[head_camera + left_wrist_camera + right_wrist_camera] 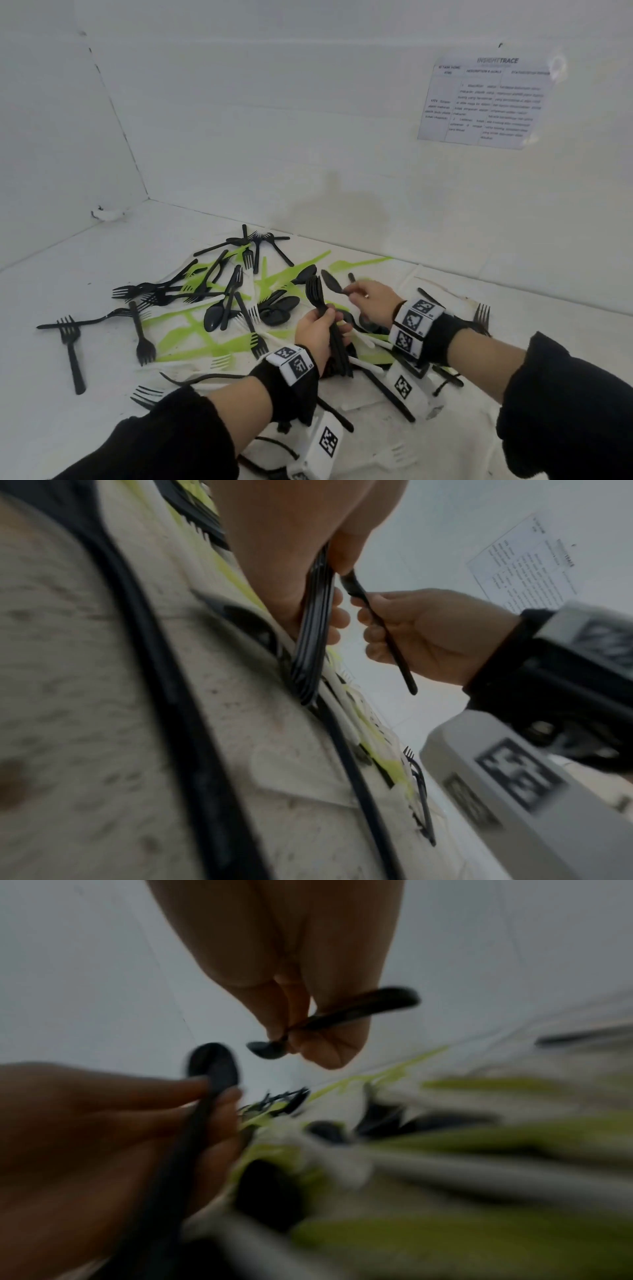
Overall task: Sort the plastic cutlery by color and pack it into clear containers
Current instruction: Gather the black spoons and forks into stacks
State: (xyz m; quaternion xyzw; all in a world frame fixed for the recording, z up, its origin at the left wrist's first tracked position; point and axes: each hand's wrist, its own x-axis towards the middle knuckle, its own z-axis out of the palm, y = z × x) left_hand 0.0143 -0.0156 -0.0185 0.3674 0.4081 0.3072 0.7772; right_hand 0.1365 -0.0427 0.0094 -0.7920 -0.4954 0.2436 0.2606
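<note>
I read one printed sheet [486, 102], taped to the white wall well beyond my right-hand fingertips. Header: "INSIGHTTRACE". Below it a three-column table; first column head seems to start "ID TASK", second "DESCRIPTION & GOALS", third illegible. First cell carries the number "1773"; body text too small and blurred to read. Same sheet appears rotated in the left wrist view, unreadable. Square black-and-white coded markers [412, 318] on my wrist bands and camera housings carry no letters.

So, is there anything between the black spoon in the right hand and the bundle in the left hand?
Nothing visible: only open air separates the spoon in the right hand from the bundle in the left hand.
</note>
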